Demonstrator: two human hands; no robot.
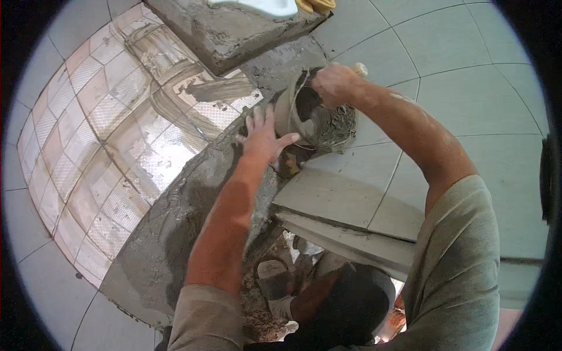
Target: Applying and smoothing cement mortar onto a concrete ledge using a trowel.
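Observation:
A grey bucket lies tipped, its mouth to the right, with wet grey mortar inside and at its rim. My right hand is closed at the mouth around a tool whose pale rounded handle end sticks out beyond the fist. The tool's working end is hidden by the hand and bucket. Against the bucket's outer side rests my left hand, fingers spread and thumb apart, not wrapped round anything.
Left of the bucket runs a rough mortar ledge, beside a patterned tile floor smeared with mortar. A mortar block bears a white fixture. Large grey tiles lie right, with a tile edge below the bucket.

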